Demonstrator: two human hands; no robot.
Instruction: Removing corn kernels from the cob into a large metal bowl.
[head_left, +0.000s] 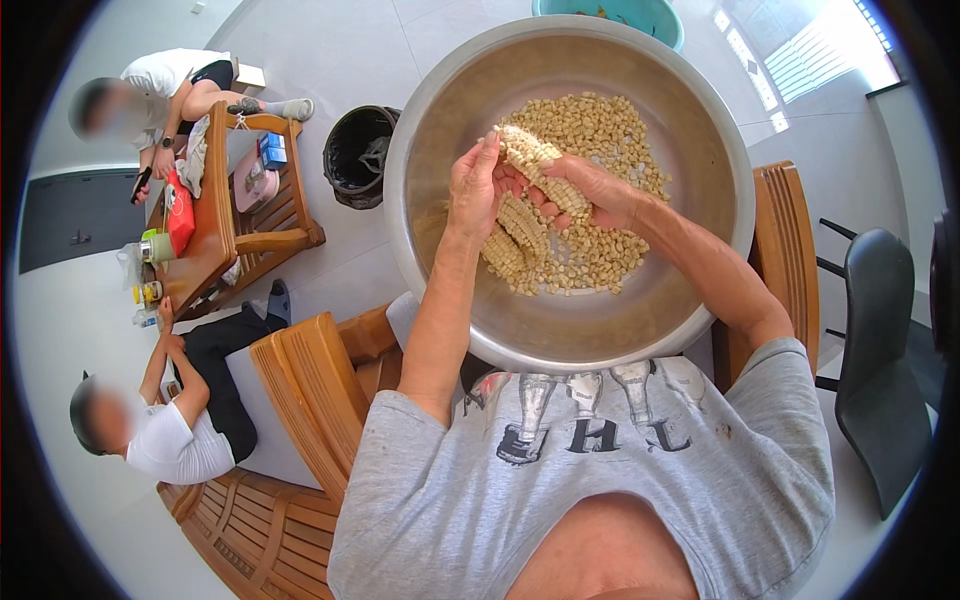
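A pale corn cob (529, 154) is held over a wide metal basin (570, 337), its upper end partly stripped of kernels. My left hand (480, 180) grips that upper end, with the thumb along its side. My right hand (589, 191) is wrapped around the lower part, where rows of kernels still sit on the cob. Loose corn kernels (600, 135) cover much of the basin's floor. Below my left hand lie two more cobs, a corn cob (523, 227) and a second corn cob (501, 253), both bearing kernels.
A black-lined bin (356, 154) stands left of the basin, and a teal tub (656, 22) beyond it. Wooden chair parts (784, 262) flank me; a dark chair (874, 360) is at right. Two people sit near a wooden table (214, 225) at left.
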